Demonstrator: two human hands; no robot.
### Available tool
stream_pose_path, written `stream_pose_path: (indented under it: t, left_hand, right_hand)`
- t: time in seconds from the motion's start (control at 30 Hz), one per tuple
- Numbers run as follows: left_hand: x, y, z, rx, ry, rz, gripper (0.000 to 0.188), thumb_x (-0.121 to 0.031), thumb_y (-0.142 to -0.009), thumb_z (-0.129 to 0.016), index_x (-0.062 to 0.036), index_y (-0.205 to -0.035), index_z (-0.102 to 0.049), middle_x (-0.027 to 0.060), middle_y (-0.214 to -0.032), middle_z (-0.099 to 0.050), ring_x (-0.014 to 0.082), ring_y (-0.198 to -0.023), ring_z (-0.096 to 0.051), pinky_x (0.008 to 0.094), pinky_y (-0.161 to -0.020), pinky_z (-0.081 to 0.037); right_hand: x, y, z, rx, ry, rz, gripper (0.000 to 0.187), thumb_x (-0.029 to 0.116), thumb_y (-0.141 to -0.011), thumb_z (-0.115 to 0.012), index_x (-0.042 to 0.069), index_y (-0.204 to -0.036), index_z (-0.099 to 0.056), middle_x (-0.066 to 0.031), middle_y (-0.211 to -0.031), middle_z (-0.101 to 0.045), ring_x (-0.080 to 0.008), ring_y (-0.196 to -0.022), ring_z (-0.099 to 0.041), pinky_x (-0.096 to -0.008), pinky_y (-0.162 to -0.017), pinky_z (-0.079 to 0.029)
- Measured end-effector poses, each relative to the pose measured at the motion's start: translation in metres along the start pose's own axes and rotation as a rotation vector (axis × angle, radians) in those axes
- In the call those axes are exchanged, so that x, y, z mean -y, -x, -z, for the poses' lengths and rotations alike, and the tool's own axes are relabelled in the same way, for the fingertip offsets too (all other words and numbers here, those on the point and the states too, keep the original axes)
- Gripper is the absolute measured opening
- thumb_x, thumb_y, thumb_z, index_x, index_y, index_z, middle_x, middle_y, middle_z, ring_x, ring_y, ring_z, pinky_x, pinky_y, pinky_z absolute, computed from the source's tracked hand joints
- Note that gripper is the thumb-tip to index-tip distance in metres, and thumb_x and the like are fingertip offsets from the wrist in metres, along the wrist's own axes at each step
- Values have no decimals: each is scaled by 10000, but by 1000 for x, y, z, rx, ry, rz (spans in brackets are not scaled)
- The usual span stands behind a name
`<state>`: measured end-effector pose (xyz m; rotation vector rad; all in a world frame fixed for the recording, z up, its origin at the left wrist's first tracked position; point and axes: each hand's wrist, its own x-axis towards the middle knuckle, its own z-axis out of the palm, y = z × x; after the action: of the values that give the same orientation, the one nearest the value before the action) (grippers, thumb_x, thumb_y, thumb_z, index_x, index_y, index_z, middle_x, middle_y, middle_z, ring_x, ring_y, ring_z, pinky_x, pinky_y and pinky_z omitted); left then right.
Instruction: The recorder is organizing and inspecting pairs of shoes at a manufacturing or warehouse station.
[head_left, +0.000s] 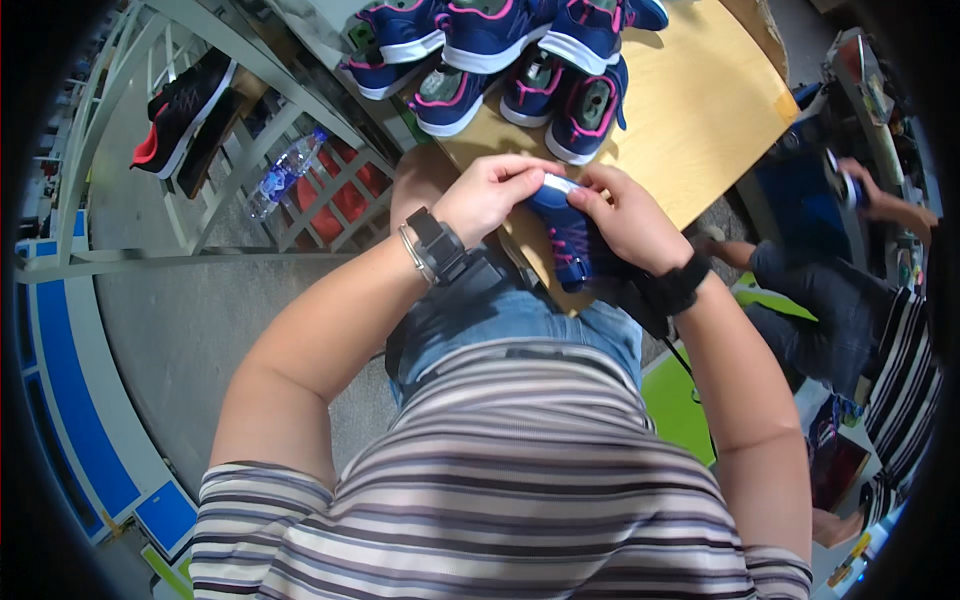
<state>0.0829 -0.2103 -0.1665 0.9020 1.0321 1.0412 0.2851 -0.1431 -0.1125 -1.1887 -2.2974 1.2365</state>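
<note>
Setting: wooden worktop (700, 110) seen from above, with a heap of navy-and-pink trainers (500, 60) along its far edge.
Held thing: one navy trainer with pink laces (568, 240), kept at the near edge of the worktop, over the lap.
Long axis: running away from the body, white end uppermost.
Left hand (490, 195): closed on the upper end from the left.
Right hand (625, 215): closed on the same end from the right.
Nearer hand: neither; the trainer is gripped between both.
Beside: another person's hand (870, 200) at the right.
</note>
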Motion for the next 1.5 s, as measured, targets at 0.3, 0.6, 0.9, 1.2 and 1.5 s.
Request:
stream_pose_path:
  t: [0.3,0.6,0.9,1.2,1.5]
  left_hand:
    - [-13,-9,13,-8,152,206,344,-257,-1050,-494,-36,-1283,-615,25,-1139,-672,93,-1008,-615,206,-801,-454]
    - [-13,0,-8,-42,333,9,458,-258,-1041,-508,-78,-1454,-423,83,-1399,-514,147,-1226,-526,293,-1002,-442]
    - [-81,57,-53,-83,-326,-637,1310,-140,-743,-840,-115,-1555,187,139,-1531,-284,252,-1387,-353,395,-1146,-281]
    - [-220,29,-26,-351,-17,-674,729,-10,-805,-665,-43,-1449,-325,89,-1270,-519,204,-1169,-530,352,-1034,-419]
    - [-326,-110,51,-515,239,-840,1103,-66,-784,-705,-93,-1580,58,87,-1205,-530,179,-1042,-536,336,-947,-444]
  right_hand:
    - [5,26,8,34,55,208,772,364,-823,-780,89,-1462,-445,-247,-1405,-476,-377,-1276,-480,-436,-1071,-387]
    - [-16,85,0,-138,379,241,1138,190,-565,-853,115,-1547,-281,-209,-1400,-439,-391,-1205,-485,-463,-1032,-384]
    - [58,35,40,-1,-225,530,803,387,-969,-613,42,-1568,-204,-222,-1615,-197,-331,-1512,-160,-428,-1203,-142]
    - [21,-164,40,-703,-472,173,929,181,-752,-799,5,-1484,-255,-281,-1393,-438,-333,-1313,-458,-408,-1085,-383]
    - [88,-172,170,-631,-764,620,756,137,-814,-711,52,-1452,-314,-153,-1297,-527,-239,-1197,-548,-363,-1056,-422]
